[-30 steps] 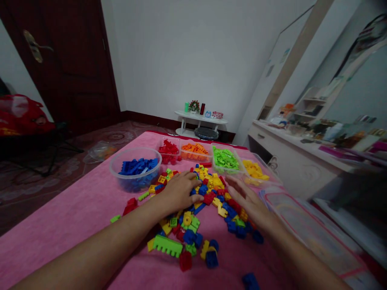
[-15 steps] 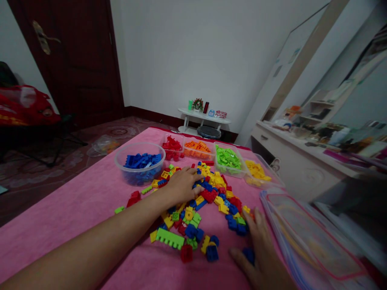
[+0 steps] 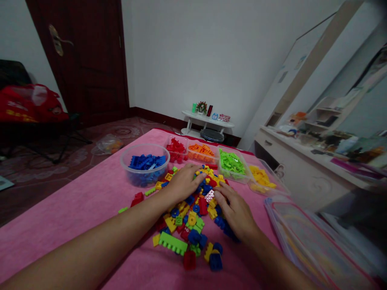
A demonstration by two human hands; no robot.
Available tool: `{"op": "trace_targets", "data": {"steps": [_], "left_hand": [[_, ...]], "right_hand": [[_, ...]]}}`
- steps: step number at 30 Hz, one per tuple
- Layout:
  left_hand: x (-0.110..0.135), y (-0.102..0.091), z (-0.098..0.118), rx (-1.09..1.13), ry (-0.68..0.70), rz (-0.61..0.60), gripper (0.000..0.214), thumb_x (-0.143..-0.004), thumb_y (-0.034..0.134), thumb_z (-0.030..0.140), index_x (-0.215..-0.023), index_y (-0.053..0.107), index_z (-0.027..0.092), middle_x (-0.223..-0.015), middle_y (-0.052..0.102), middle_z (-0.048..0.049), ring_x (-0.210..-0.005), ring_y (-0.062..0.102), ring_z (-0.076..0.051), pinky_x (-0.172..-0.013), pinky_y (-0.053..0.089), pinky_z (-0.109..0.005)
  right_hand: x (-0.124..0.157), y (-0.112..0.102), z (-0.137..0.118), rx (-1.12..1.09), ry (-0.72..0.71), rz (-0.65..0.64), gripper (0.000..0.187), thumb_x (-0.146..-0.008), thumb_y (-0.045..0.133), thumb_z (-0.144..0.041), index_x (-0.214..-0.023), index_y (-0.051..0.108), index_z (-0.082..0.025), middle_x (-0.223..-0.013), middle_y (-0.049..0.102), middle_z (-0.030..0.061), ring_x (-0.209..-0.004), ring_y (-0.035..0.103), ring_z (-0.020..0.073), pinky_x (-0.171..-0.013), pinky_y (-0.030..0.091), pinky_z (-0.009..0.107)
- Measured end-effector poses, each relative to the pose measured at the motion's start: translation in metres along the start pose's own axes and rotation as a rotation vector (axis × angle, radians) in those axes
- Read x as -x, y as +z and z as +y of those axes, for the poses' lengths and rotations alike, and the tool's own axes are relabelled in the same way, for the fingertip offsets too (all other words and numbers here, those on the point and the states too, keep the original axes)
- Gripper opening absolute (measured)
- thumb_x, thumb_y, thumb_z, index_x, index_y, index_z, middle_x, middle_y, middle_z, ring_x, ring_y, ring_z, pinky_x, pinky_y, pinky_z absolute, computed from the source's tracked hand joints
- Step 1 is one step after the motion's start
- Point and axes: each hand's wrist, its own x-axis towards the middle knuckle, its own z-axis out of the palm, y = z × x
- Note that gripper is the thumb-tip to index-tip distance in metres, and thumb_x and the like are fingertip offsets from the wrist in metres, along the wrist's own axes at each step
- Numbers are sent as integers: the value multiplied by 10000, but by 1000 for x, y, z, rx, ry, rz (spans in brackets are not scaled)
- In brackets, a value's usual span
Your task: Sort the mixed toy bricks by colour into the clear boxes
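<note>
A heap of mixed toy building bricks [image 3: 196, 219] in red, yellow, blue and green spreads over the pink cloth. My left hand [image 3: 186, 183] lies across the far left of this heap, fingers stretched out and touching bricks. On the heap's right side rests my right hand [image 3: 234, 207], its fingers apart among the bricks and partly hiding blue ones. Beside its thumb a pinkish brick [image 3: 209, 196] shows its studs. At the near end lie a long green brick [image 3: 173, 243], a red brick [image 3: 190, 260] and a blue brick [image 3: 215, 262].
Behind the heap stand a round tub of blue bricks [image 3: 122, 161] and boxes of red [image 3: 176, 147], orange [image 3: 202, 150], green [image 3: 232, 162] and yellow bricks [image 3: 262, 177]. Clear lids [image 3: 314, 237] are stacked at the right edge of the pink-covered table [image 3: 90, 205].
My right hand has moved up and left from the near right onto the heap. The pinkish brick now shows. My left hand stays on the pile; the view has shifted slightly.
</note>
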Motion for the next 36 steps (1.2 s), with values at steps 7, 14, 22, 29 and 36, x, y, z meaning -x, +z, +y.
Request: {"op": "trace_targets", "data": {"steps": [7,14,22,29,36], "left_hand": [[-12,-11,-7,299,-108,95,312,-855,486,301,-1048,676,144,-1022,694,-76,-927,640,-190,-828,485,-288],[-13,-5,-14,331,-102,34,256,-800,522,214,-970,704,155,-954,720,-46,-881,651,-175,-788,488,-273],[0,-15,14,54,264,-249,182,-748,642,234,-912,720,221,-873,704,-18,-832,621,-178,-775,446,-281],[15,-18,28,-204,544,-372,289,-667,755,311,-940,695,238,-996,609,-41,-991,522,-226,-891,381,-355],[14,-14,23,-233,481,-374,135,-692,704,211,-824,679,205,-937,573,-49,-926,514,-206,-796,403,-300]], "right_hand": [[-96,0,-1,369,-22,27,340,-869,430,-203,-1163,600,-220,-1169,632,53,-1051,586,186,-860,426,262],[-136,28,9,561,48,-120,325,-815,449,-94,-1061,648,-168,-1031,667,138,-969,632,251,-758,458,303],[-137,31,6,618,91,-94,279,-871,423,-159,-1055,627,-110,-1088,613,187,-936,634,254,-715,463,299],[-118,22,2,521,91,52,269,-823,533,-297,-1062,593,-192,-946,672,81,-869,643,243,-678,446,307],[-107,-11,11,23,96,118,273,-713,601,-398,-838,678,-167,-692,640,12,-643,589,157,-586,397,246]]}}
